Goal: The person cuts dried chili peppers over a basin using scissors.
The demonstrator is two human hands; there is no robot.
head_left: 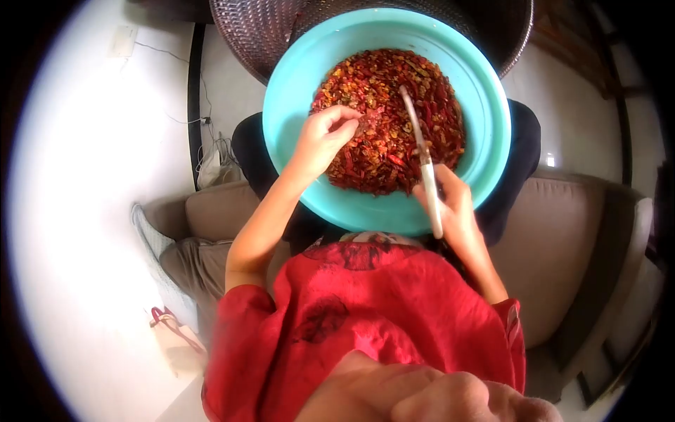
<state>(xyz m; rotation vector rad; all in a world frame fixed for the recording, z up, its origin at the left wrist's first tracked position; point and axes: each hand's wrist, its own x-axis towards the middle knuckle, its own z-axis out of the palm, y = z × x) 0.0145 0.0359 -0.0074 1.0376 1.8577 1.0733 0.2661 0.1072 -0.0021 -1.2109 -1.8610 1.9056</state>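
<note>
A wide turquoise basin (285,91) rests on my lap, its bottom covered with red and orange cut chili pieces (387,158). Over the left part of the pile, my left hand (329,135) has its thumb and fingers pinched together on a small reddish piece (367,121), which looks like chili. On the right, my right hand (452,200) is wrapped round the light handle of a long metal tool (427,169), perhaps scissors or tongs. The tool's tip points up and away over the chilies. How its lower handle sits in my fingers is partly hidden.
Behind the basin stands a dark woven basket (242,32). A beige sofa (548,246) extends on both sides of me. Cables (214,151) lie on the pale floor at the left, and a bag (176,337) with red handles is at the lower left.
</note>
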